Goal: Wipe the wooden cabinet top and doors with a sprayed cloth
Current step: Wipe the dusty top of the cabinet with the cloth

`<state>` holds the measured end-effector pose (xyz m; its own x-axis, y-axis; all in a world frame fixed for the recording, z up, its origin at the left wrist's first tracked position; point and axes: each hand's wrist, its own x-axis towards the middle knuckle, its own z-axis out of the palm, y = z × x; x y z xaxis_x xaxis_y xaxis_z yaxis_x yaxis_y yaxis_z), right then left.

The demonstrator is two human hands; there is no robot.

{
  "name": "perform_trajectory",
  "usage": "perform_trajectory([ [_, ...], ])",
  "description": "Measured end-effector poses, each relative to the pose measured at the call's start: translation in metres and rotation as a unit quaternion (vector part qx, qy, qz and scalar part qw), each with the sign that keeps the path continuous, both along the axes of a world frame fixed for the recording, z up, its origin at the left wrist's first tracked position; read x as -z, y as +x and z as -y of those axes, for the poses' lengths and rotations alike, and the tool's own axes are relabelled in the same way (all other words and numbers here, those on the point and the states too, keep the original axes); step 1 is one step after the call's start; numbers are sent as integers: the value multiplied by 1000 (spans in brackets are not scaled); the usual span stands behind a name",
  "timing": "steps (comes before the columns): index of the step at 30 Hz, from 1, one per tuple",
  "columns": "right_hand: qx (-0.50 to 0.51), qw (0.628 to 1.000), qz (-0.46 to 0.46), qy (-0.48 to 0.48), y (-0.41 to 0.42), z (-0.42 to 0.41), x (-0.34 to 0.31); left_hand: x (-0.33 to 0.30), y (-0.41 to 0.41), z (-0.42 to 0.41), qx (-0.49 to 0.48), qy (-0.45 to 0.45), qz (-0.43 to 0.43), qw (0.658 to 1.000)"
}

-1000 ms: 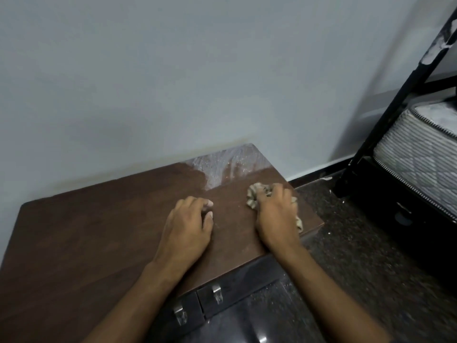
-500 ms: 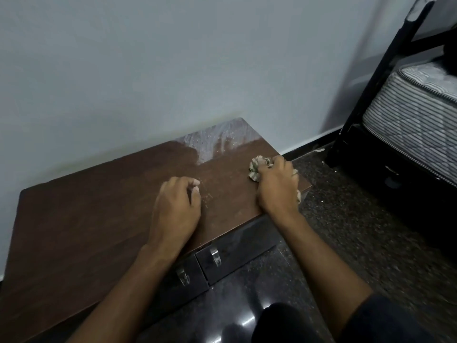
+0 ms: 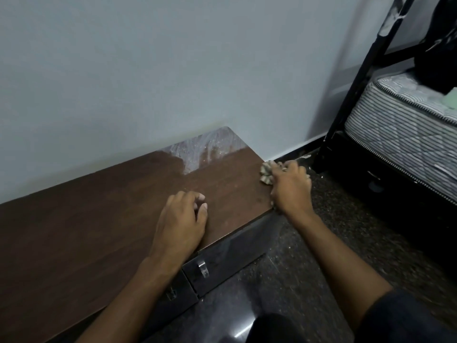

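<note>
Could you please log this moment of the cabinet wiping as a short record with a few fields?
surface: wooden cabinet top, set against the wall
right hand: grips the crumpled cloth at the top's right end
left hand: rests on the top, fingers curled, holding nothing
residue: whitish streaked patch at the far right corner
doors: dark cabinet doors below the front edge, metal handle visible
nearby: striped mattress on a black bed frame to the right
</note>
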<state>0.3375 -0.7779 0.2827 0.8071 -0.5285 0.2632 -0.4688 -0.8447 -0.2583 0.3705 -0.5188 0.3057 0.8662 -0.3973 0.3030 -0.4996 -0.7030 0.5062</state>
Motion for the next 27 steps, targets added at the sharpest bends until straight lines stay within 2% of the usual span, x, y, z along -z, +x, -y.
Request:
perform_trajectory([
  [3,62,998,-5,-15,11,-5,0,-2,5,-4,2,-8,1,1000],
  [5,48,998,2,-36,14,-27,-2,-1,12,-9,-4,-7,3,1000],
  [8,-66,997,24,-16,17,-87,-1,0,28,-16,-15,1,15,1000],
  [11,-206,978,30,-14,28,-153,2,1,46,-19,-31,7,30,999],
  [13,-258,965,26,-27,44,-159,1,-1,56,-23,-48,13,30,998],
  [15,-253,967,-1,-30,62,-135,-4,-3,64,-28,-49,16,32,998],
  [18,-166,986,-31,-8,91,-102,-13,-5,74,-38,-42,14,31,999],
  [21,-141,989,-32,-1,103,-118,-9,-3,87,-42,-49,10,32,998],
  [25,-301,953,20,-20,85,-155,1,5,105,-39,-44,5,41,998],
  [27,-335,941,14,-38,95,-144,-1,10,111,-35,-38,9,42,998],
])
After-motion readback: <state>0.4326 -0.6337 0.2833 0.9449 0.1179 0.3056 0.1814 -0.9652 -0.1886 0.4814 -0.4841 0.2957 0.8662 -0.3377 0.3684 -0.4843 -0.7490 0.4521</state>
